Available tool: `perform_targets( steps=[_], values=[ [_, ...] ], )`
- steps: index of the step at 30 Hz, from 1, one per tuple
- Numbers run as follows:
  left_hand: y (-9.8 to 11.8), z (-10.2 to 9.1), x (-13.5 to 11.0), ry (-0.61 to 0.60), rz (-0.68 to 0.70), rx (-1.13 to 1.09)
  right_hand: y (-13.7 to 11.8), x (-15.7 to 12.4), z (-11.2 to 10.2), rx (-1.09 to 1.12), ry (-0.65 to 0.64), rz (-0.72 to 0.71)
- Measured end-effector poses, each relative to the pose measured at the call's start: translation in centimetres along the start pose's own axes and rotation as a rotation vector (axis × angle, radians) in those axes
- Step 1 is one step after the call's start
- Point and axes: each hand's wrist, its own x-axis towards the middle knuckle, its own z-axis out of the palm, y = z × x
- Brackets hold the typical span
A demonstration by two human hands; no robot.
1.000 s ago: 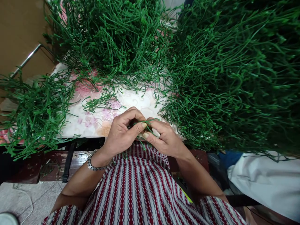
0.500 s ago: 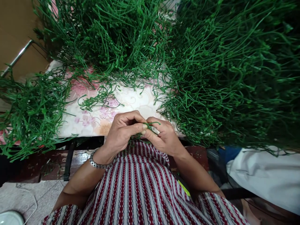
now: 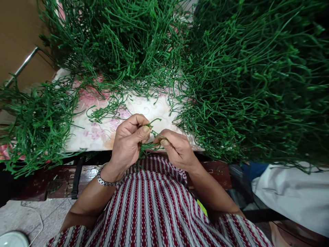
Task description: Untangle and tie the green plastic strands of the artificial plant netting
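My left hand is closed, pinching a thin green plant stem between thumb and index finger, its tip sticking out to the right. More green stems hang below its fingers. Close by on the right, my right hand is closed in a pinch, with a short green stem end at its thumb and fingertip. A small gap separates the two hands, with thin green strands between them. Both are above the front edge of a flowered tablecloth.
A large heap of green stems covers the right side, another heap lies at the back, and a smaller pile hangs over the left edge. A small loose cluster lies on the cloth. White fabric is at lower right.
My hands were together at the fingertips and have now drawn apart. The left has moved slightly up and left with its stem; the right stays near its place.
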Motion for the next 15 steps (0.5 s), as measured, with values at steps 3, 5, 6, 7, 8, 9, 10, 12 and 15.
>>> perform_targets(
  steps=[3, 5, 6, 7, 8, 9, 10, 12, 15],
  values=[
    [-0.3, 0.3, 0.2, 0.082, -0.106, -0.051, 0.1, -0.1, 0.7, -0.009, 0.130, -0.108],
    [-0.5, 0.7, 0.2, 0.117, -0.134, -0.073, 0.3, -0.2, 1.2, 0.017, 0.207, -0.158],
    [-0.6, 0.9, 0.2, 0.130, -0.141, -0.085, 0.4, -0.3, 1.4, 0.023, 0.230, -0.172],
    [-0.7, 1.1, 0.1, 0.141, -0.149, -0.096, 0.5, -0.3, 1.6, 0.021, 0.247, -0.182],
    [-0.8, 1.3, 0.1, 0.149, -0.158, -0.106, 0.6, -0.4, 1.8, 0.013, 0.264, -0.191],
    [-0.8, 1.5, 0.1, 0.160, -0.162, -0.114, 0.6, -0.4, 1.9, 0.002, 0.282, -0.203],
    [-0.9, 1.6, 0.1, 0.168, -0.164, -0.119, 0.6, -0.5, 1.9, -0.012, 0.301, -0.219],
    [-0.9, 1.6, 0.3, 0.169, -0.166, -0.122, 0.4, -0.7, 2.0, -0.045, 0.346, -0.259],
    [-0.7, 1.4, 0.8, 0.190, -0.100, -0.147, 0.1, -1.2, 2.2, -0.085, 0.336, -0.338]
  ],
)
